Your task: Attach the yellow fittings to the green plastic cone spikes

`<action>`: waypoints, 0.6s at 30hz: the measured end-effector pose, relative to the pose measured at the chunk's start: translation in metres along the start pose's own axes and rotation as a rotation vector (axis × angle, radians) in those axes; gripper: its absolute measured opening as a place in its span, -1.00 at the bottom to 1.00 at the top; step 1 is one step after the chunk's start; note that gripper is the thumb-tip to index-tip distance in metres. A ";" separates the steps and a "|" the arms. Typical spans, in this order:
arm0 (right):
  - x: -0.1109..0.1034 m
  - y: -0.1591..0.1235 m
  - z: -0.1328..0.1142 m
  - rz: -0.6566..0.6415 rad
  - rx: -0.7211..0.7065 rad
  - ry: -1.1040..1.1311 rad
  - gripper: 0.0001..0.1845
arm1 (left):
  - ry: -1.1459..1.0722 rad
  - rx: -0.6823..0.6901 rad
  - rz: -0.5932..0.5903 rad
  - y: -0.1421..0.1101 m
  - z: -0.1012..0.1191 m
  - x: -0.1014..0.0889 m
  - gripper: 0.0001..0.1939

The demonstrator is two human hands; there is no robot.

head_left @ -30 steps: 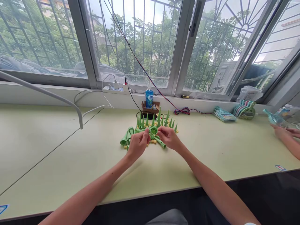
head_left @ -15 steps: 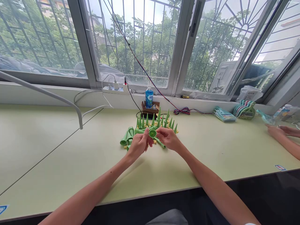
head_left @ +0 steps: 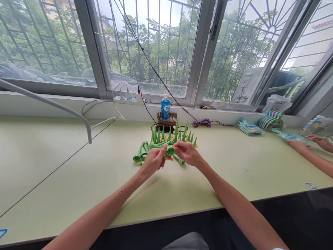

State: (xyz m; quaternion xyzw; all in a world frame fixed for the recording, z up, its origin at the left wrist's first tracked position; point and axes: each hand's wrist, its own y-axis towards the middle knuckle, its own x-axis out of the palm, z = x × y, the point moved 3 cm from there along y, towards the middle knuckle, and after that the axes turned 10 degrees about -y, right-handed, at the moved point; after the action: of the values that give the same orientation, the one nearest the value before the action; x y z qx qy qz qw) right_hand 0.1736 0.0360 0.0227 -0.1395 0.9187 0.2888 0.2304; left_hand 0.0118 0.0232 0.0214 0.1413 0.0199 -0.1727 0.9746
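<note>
While the green piece (head_left: 170, 150) was pinched by closed left fingers (head_left: 163, 148), just beside bunched right fingers (head_left: 180, 146) whose hold was unclear, it was judged light, stiff and best gripped around its wall.

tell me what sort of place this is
Probably a workroom or small workshop: a long table runs beneath the windows, with green plastic parts gathered on it and flat packets lying farther right.
</note>
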 end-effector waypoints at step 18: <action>0.000 0.000 0.000 -0.005 0.017 -0.007 -0.69 | 0.072 0.086 -0.049 0.000 -0.001 -0.001 -0.59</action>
State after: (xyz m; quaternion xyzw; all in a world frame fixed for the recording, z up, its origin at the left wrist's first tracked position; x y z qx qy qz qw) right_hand 0.1737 0.0358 0.0233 -0.1387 0.9201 0.2807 0.2354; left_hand 0.0103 0.0237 0.0202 0.1888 0.0512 -0.1920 0.9617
